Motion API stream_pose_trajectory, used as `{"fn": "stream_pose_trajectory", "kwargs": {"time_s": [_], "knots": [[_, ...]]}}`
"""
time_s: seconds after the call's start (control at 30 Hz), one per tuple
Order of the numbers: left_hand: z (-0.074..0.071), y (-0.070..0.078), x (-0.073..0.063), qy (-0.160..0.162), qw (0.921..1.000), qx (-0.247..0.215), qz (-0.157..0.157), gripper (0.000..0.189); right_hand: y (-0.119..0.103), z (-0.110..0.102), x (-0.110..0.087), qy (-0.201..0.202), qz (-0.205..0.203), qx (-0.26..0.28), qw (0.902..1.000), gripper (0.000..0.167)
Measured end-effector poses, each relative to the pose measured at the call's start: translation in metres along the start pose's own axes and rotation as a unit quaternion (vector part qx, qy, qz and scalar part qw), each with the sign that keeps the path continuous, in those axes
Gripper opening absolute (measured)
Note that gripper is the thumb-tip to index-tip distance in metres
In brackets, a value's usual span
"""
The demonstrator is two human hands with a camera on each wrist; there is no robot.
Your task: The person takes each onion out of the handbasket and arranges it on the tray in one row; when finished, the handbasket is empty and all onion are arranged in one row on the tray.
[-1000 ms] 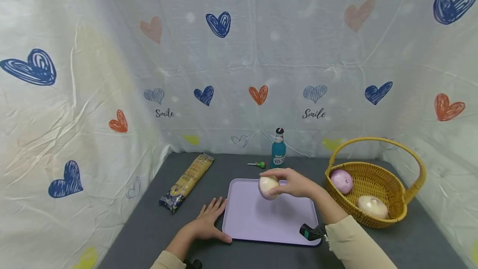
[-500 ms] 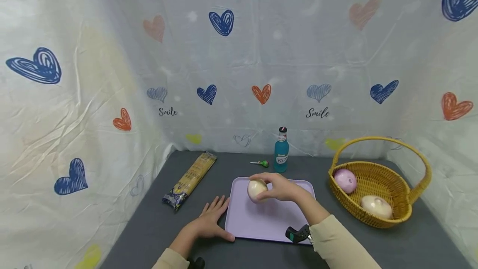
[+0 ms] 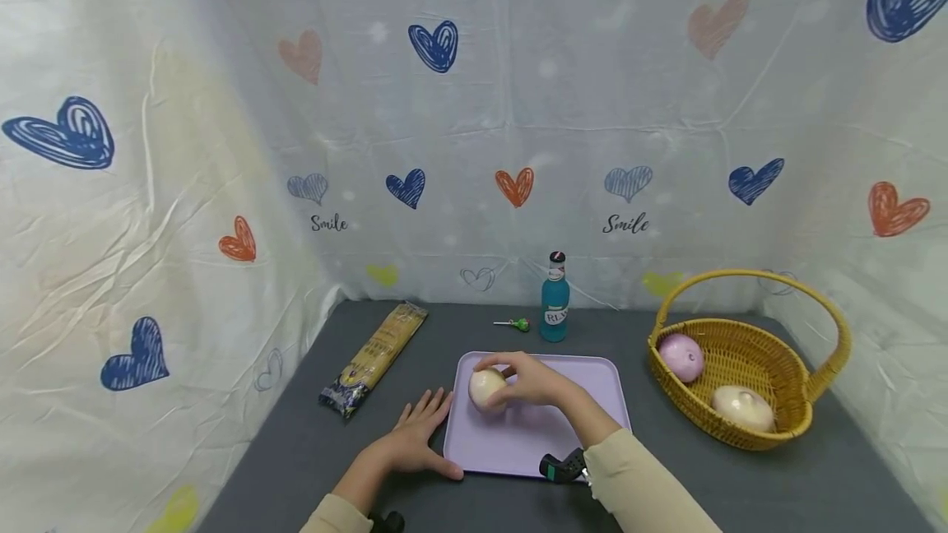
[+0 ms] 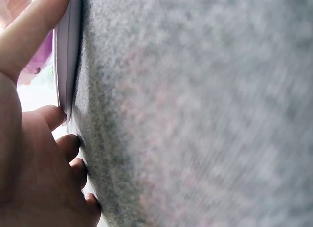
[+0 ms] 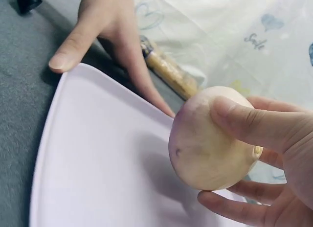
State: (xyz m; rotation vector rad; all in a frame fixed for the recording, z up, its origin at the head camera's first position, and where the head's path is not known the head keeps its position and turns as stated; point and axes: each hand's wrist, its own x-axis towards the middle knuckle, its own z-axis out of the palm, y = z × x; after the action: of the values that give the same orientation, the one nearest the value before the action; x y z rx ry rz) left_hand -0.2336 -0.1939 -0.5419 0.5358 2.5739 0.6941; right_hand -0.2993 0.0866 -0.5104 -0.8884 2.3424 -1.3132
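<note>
In the head view, my right hand holds a turnip over the left part of a lilac tray. The right wrist view shows the turnip as cream with a purple blush, my thumb on its near side and fingers behind and below. A shadow falls on the tray beneath it. My left hand lies on the table with fingers spread, at the tray's left edge. Its thumb is by the front left corner, and in the left wrist view the fingertips meet the tray's rim.
At right stands a yellow wicker basket with a tall handle, holding a purple turnip and a whitish one. Behind the tray are a blue bottle and a small green-headed lollipop. A long yellow packet lies left.
My right hand has carried the turnip leftward and lower over the tray, from its back middle to the left part. The left hand has stayed at the tray's edge.
</note>
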Motion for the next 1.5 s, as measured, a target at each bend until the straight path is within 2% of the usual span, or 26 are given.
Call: {"fn": "stream_pose_trajectory", "kwargs": {"time_s": [0.2,0.47,0.73,0.97,1.27,1.5], "knots": [[-0.001,-0.001,-0.001,-0.001,1.0000,0.003,0.000,0.126,0.001,0.011,0.008,0.011,0.014,-0.016,0.9997,0.052],[-0.001,-0.002,-0.001,0.002,0.9999,-0.005,0.009,0.127,-0.001,0.017,0.013,0.023,0.013,-0.057,0.9981,0.058],[-0.001,-0.004,0.000,0.005,0.9999,0.002,0.009,0.125,0.002,0.019,0.014,0.040,0.022,-0.065,0.9968,0.060],[-0.002,-0.002,-0.001,0.006,0.9999,0.000,0.010,0.125,0.002,0.021,0.015,0.036,0.030,-0.075,0.9961,0.062],[0.000,0.000,0.001,0.007,0.9999,-0.002,0.014,0.125,-0.003,0.012,0.009,0.038,0.013,-0.078,0.9961,0.066],[-0.001,0.000,-0.002,-0.001,0.9997,-0.017,0.017,0.127,-0.011,-0.002,-0.001,0.037,-0.010,-0.092,0.9950,0.060]]}}
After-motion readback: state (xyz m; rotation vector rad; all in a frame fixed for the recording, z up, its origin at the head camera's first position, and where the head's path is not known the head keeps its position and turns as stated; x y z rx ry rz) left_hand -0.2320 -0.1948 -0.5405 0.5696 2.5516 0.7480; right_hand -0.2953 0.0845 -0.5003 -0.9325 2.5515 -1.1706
